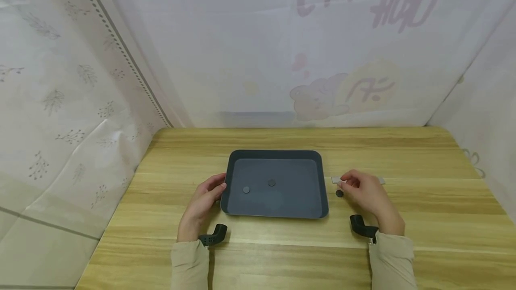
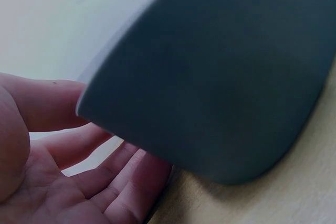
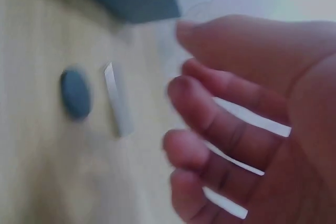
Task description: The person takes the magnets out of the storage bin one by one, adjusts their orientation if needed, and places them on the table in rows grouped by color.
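Note:
My left hand [image 1: 204, 200] grips the left rim of a dark grey rectangular tray [image 1: 278, 155]. In the left wrist view the thumb reaches over the tray's rim, and the other fingers lie against its outside. Two small round grey discs, a lighter one [image 1: 246, 189] and a darker one [image 1: 272, 182], lie flat inside the tray. My right hand [image 1: 368, 194] hovers right of the tray with loosely bent fingers, and nothing shows in it. Below its fingertips are a dark round disc [image 1: 340, 194] and a thin silvery strip [image 1: 335, 180], partly hidden by the hand.
Everything stands on a wooden table [image 1: 278, 254]. A printed pale cloth [image 1: 242, 57] hangs behind it, with more cloth [image 1: 72, 102] along the left side. Black camera mounts sit at both wrists.

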Action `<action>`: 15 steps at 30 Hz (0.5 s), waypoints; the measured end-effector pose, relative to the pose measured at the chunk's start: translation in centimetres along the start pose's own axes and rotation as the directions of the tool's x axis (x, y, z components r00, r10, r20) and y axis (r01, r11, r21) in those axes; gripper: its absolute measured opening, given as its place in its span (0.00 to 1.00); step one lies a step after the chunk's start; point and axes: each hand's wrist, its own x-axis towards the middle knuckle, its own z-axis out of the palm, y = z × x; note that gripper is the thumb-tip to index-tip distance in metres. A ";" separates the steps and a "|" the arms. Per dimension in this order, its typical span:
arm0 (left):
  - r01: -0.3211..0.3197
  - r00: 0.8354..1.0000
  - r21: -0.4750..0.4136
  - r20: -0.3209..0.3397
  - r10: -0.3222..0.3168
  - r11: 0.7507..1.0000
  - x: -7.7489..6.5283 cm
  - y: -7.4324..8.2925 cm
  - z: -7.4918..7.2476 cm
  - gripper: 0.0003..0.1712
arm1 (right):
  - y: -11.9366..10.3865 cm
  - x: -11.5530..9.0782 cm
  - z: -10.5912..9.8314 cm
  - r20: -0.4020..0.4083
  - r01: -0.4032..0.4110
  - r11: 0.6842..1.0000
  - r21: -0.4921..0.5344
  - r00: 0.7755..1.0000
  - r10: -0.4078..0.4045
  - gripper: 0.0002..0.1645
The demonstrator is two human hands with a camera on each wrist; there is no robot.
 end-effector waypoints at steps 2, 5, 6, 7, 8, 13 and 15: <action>0.001 1.000 0.000 0.002 -0.001 1.000 0.0 0.0 0.0 0.25 | -0.8 -0.1 0.0 -0.054 0.033 0.999 0.038 0.998 -0.031 0.14; 0.000 1.000 0.003 0.002 0.000 1.000 -0.1 0.0 -0.1 0.25 | -2.5 -0.1 0.1 -0.130 0.102 0.988 0.117 0.988 -0.087 0.15; 0.000 1.000 0.004 0.002 0.000 1.000 -0.1 0.0 -0.1 0.25 | -3.1 -0.1 0.3 -0.147 0.124 0.982 0.145 0.984 -0.103 0.15; -0.002 1.000 0.004 0.002 0.002 1.000 -0.1 0.0 -0.1 0.25 | -3.8 -0.1 0.5 -0.160 0.143 0.974 0.175 0.980 -0.116 0.15; -0.003 1.000 0.005 0.001 0.003 1.000 -0.1 0.0 -0.1 0.25 | -4.4 -0.1 0.8 -0.171 0.164 0.965 0.203 0.977 -0.130 0.15; -0.014 1.000 0.007 0.002 0.014 1.000 0.0 -0.1 -0.1 0.24 | -7.2 0.2 3.2 -0.137 0.168 0.939 0.300 0.982 -0.132 0.15; -0.017 1.000 0.007 0.002 0.017 1.000 0.0 -0.1 0.0 0.24 | -8.1 0.4 4.4 -0.112 0.152 0.938 0.310 0.986 -0.123 0.15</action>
